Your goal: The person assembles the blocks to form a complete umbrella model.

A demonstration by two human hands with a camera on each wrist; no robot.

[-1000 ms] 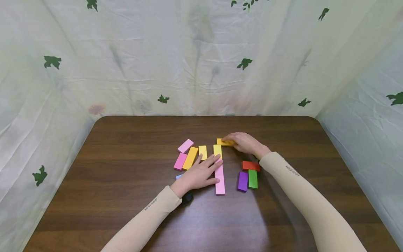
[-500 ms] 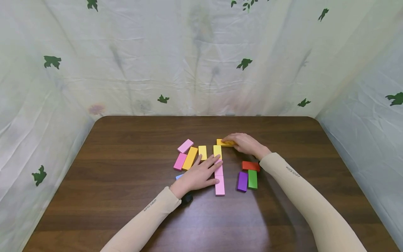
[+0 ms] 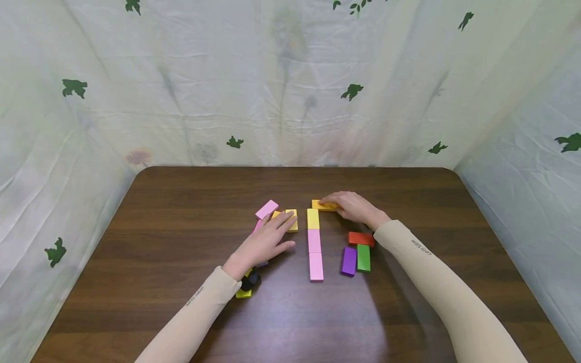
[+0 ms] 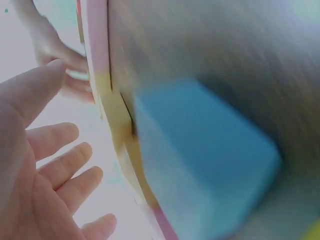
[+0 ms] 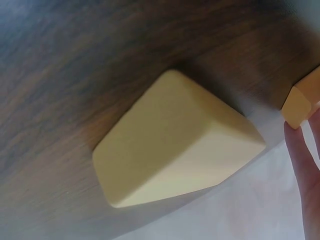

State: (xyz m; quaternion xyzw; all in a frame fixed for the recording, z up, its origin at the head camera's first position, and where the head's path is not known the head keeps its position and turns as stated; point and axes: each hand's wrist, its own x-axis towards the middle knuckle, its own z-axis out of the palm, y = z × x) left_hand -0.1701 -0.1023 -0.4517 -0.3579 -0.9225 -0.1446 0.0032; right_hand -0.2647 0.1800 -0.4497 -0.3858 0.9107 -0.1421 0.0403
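Observation:
In the head view, my left hand (image 3: 263, 242) is spread over the left-hand blocks, fingertips over an orange block (image 3: 275, 214) and a yellow block (image 3: 294, 222). The left wrist view shows its fingers apart and holding nothing, with a blue block (image 4: 200, 145) close to the camera. My right hand (image 3: 354, 205) pinches an orange block (image 3: 316, 203) lying crosswise at the far end of a row. That row has a yellow block (image 3: 313, 218) and two pink blocks, the middle one (image 3: 314, 241) and the near one (image 3: 316, 267), end to end.
A red block (image 3: 361, 239), a purple block (image 3: 349, 261) and a green block (image 3: 363, 258) lie right of the row. At the left are a pink block (image 3: 267, 208) and, by the left wrist, a yellow-green block (image 3: 243, 294). A pale yellow block (image 5: 160, 140) fills the right wrist view.
My left hand has lifted off the row and moved left, uncovering the middle pink block and covering more of the left-hand blocks. My right hand stays on the orange block.

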